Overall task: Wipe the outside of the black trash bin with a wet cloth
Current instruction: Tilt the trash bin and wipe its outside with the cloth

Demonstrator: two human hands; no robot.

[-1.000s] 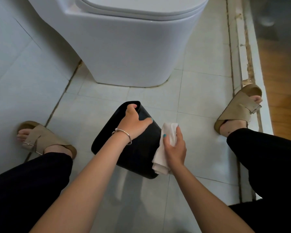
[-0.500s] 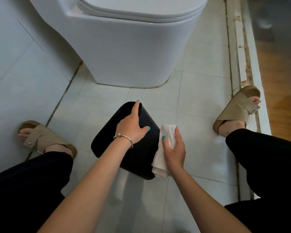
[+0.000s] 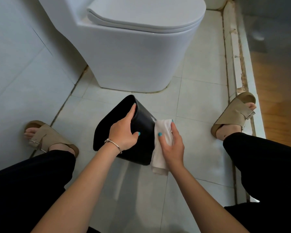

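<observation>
The black trash bin (image 3: pixel 142 130) is tipped over on the tiled floor, its open mouth turned to the left. My left hand (image 3: pixel 124 132) grips the bin at its rim, with fingers curled over the edge into the mouth and the thumb on the outer wall. My right hand (image 3: pixel 172 145) holds a white cloth (image 3: pixel 160 148) and presses it against the bin's right side. The cloth hangs down past the bin's lower corner.
A white toilet (image 3: pixel 138 52) stands just beyond the bin. A tiled wall (image 3: pixel 15 56) runs along the left. My feet in tan sandals, the left foot (image 3: pixel 45 138) and the right foot (image 3: pixel 233 115), flank the bin. A raised threshold (image 3: pixel 242 64) borders wooden flooring at right.
My right hand has slid the cloth a little along the bin's right side. My left hand's fingers have reached further over the rim. The head camera has shifted.
</observation>
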